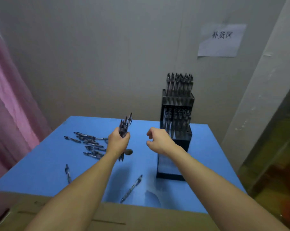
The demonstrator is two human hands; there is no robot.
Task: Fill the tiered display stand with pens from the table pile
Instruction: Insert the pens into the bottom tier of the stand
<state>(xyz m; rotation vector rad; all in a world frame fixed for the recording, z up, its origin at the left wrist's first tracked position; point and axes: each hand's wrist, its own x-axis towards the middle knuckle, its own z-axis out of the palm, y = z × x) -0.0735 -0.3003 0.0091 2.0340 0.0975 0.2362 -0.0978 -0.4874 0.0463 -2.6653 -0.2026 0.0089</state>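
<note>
While the left hand (118, 142) grips a bundle of pens (124, 127) and the empty right hand (159, 140) hangs loosely curled before the stand (176, 130), upper tiers look filled, with the pile (89, 144) remaining beyond the left hand.

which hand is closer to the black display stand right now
Right. The right hand hangs empty just in front of the display stand, overlapping its lower tier in view. The left hand grips a bundle of pens further left.
</note>
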